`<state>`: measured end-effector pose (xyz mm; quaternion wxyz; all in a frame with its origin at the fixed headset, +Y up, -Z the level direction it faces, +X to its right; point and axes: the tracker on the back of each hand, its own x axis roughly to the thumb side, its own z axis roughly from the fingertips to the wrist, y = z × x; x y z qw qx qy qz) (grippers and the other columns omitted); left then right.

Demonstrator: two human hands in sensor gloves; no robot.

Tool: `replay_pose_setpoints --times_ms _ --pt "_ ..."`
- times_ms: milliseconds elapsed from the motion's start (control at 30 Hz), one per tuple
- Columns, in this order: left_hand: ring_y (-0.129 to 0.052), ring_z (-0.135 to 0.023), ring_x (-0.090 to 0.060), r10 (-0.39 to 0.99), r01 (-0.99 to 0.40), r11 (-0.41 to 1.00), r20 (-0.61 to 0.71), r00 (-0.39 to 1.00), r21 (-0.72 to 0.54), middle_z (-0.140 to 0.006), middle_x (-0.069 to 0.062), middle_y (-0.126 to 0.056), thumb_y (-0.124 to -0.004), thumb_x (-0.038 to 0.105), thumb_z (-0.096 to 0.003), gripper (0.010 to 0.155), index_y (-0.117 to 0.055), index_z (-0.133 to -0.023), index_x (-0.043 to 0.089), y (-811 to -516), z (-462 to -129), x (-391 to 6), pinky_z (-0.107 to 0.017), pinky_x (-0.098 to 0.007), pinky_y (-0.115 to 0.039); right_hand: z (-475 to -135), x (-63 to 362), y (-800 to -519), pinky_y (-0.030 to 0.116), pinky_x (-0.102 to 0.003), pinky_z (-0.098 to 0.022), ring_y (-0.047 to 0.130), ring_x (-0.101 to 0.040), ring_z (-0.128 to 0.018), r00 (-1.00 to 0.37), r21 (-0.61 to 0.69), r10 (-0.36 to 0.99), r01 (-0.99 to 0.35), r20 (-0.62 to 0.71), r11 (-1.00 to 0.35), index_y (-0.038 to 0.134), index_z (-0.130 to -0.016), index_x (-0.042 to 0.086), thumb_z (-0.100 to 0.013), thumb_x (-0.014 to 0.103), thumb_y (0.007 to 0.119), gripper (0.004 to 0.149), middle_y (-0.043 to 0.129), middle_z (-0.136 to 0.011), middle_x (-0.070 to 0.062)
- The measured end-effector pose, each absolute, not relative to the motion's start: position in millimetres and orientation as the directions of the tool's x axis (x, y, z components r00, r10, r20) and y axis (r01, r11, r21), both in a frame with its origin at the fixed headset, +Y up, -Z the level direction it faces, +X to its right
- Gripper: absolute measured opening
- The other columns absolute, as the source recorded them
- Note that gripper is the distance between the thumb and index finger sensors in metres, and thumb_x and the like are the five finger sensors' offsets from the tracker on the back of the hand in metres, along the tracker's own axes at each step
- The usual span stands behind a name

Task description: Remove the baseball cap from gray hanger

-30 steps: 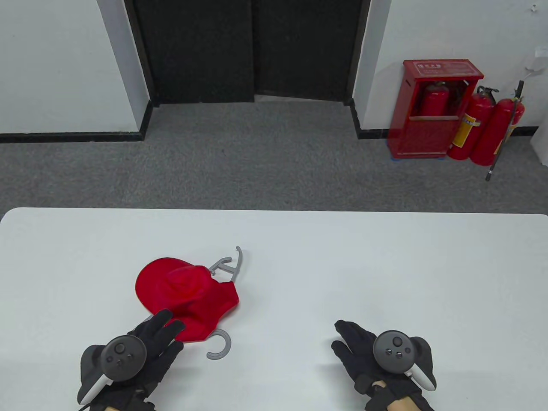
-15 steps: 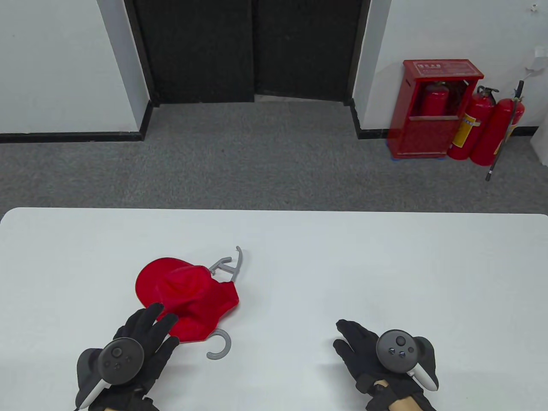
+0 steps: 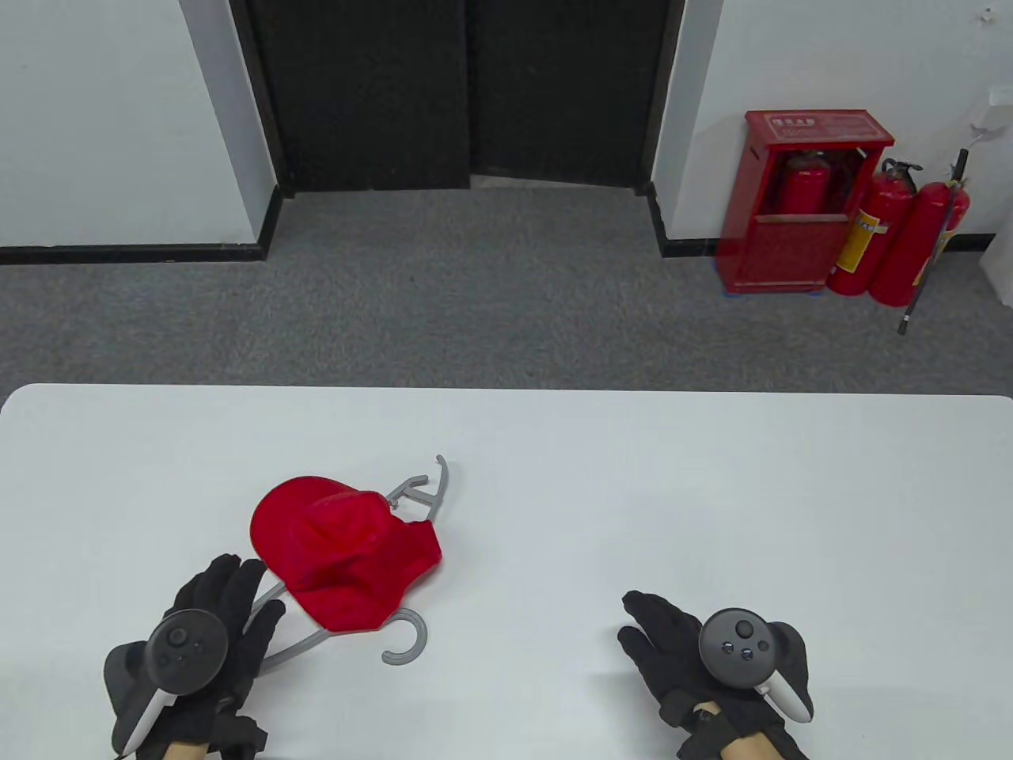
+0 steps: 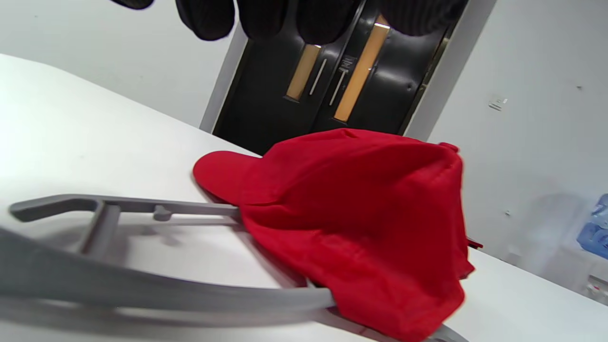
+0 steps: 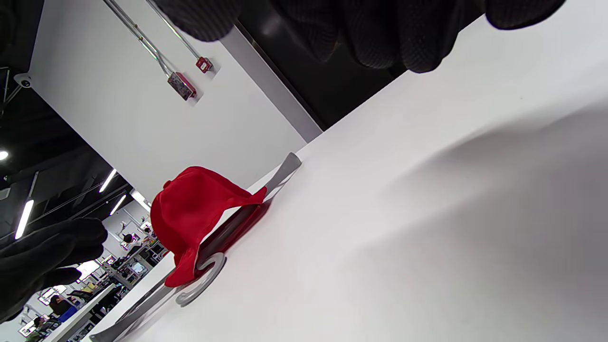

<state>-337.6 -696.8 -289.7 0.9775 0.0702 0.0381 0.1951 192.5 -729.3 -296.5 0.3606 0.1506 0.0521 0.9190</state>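
A red baseball cap (image 3: 340, 546) lies on the white table (image 3: 712, 491), draped over a gray hanger (image 3: 407, 637). The hanger's hook sticks out at the cap's near side, one end pokes out at the far side, and its near arm runs toward my left hand. My left hand (image 3: 237, 590) is open, fingers spread over the end of that arm, left of the cap and off it. In the left wrist view the fingers (image 4: 266, 16) hang above the hanger (image 4: 142, 289) and cap (image 4: 361, 213). My right hand (image 3: 657, 633) is open and empty, far right of the cap.
The table's far edge (image 3: 506, 388) gives onto gray carpet. A red extinguisher cabinet (image 3: 807, 198) and fire extinguishers (image 3: 910, 237) stand against the far right wall. In the right wrist view the cap (image 5: 194, 209) lies at the left.
My left hand has slid left and back off the cap's near edge, uncovering the hanger's near arm. The cap, hanger and right hand have hardly moved.
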Motion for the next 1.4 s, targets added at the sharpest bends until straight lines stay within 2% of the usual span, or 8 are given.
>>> replay_pose_setpoints --times_ms 100,367,500,633,867,1033,1200,1400 --pt "-0.065 -0.111 -0.047 0.39 -0.383 0.916 -0.046 0.92 0.118 -0.125 -0.012 -0.06 -0.071 0.052 -0.0566 0.062 -0.066 -0.113 0.028 -707 -296 -339 -0.074 -0.074 -0.05 -296 193 -729 0.052 -0.08 -0.061 0.064 -0.057 -0.096 -0.695 0.21 0.679 -0.645 0.239 -0.734 0.059 -0.111 0.007 -0.059 0.047 0.062 0.066 0.06 -0.114 -0.031" --pt "-0.086 -0.094 -0.038 0.234 -0.232 0.972 -0.058 0.97 0.046 -0.111 -0.008 -0.081 -0.077 0.051 -0.0559 0.056 -0.076 -0.107 0.028 -735 -305 -316 -0.07 -0.065 -0.063 -297 193 -729 0.052 -0.08 -0.061 0.064 -0.058 -0.096 -0.688 0.228 0.687 -0.648 0.235 -0.727 0.059 -0.111 0.007 -0.059 0.047 0.062 0.066 0.061 -0.114 -0.031" --pt "-0.087 -0.093 -0.038 0.117 -0.118 0.993 -0.051 0.992 -0.017 -0.11 -0.007 -0.082 -0.08 0.049 -0.0549 0.056 -0.076 -0.107 0.028 -753 -307 -306 -0.07 -0.065 -0.063 -296 192 -729 0.052 -0.08 -0.061 0.064 -0.058 -0.096 -0.686 0.24 0.69 -0.647 0.232 -0.724 0.059 -0.111 0.006 -0.059 0.047 0.062 0.066 0.061 -0.114 -0.032" --pt "-0.088 -0.093 -0.037 0.064 -0.067 0.996 -0.05 0.997 -0.063 -0.11 -0.007 -0.083 -0.083 0.048 -0.0542 0.056 -0.078 -0.106 0.029 -763 -308 -302 -0.071 -0.066 -0.062 -296 192 -729 0.052 -0.08 -0.061 0.064 -0.058 -0.096 -0.688 0.249 0.688 -0.642 0.23 -0.725 0.06 -0.111 0.006 -0.059 0.047 0.062 0.066 0.061 -0.114 -0.031" --pt "-0.089 -0.092 -0.035 0.005 -0.013 0.995 -0.075 0.997 -0.1 -0.108 -0.006 -0.084 -0.088 0.043 -0.0539 0.052 -0.08 -0.104 0.029 -766 -309 -300 -0.072 -0.067 -0.06 -296 191 -730 0.052 -0.08 -0.061 0.064 -0.058 -0.096 -0.689 0.26 0.689 -0.639 0.227 -0.724 0.059 -0.111 0.006 -0.059 0.047 0.062 0.066 0.061 -0.114 -0.031" --pt "-0.09 -0.09 -0.034 -0.005 -0.003 0.996 -0.078 0.997 -0.094 -0.106 -0.005 -0.086 -0.089 0.037 -0.0547 0.042 -0.087 -0.096 0.028 -765 -309 -299 -0.072 -0.067 -0.061 -296 190 -730 0.052 -0.08 -0.061 0.064 -0.058 -0.096 -0.681 0.27 0.699 -0.646 0.219 -0.714 0.06 -0.111 0.006 -0.059 0.047 0.062 0.066 0.061 -0.114 -0.031" --pt "-0.09 -0.091 -0.034 0.004 -0.011 0.995 -0.071 0.997 -0.097 -0.107 -0.005 -0.085 -0.084 0.035 -0.0557 0.042 -0.084 -0.097 0.027 -765 -309 -300 -0.072 -0.068 -0.06 -296 190 -729 0.052 -0.08 -0.061 0.065 -0.058 -0.095 -0.685 0.27 0.694 -0.641 0.222 -0.719 0.06 -0.111 0.007 -0.059 0.047 0.062 0.066 0.061 -0.114 -0.032" --pt "-0.093 -0.09 -0.033 0.123 -0.129 0.991 -0.098 0.988 -0.049 -0.106 -0.004 -0.087 -0.076 0.035 -0.0577 0.043 -0.076 -0.1 0.032 -750 -309 -308 -0.073 -0.071 -0.056 -296 190 -729 0.052 -0.08 -0.061 0.064 -0.058 -0.096 -0.676 0.272 0.704 -0.65 0.218 -0.709 0.06 -0.111 0.006 -0.059 0.047 0.062 0.066 0.061 -0.114 -0.032"
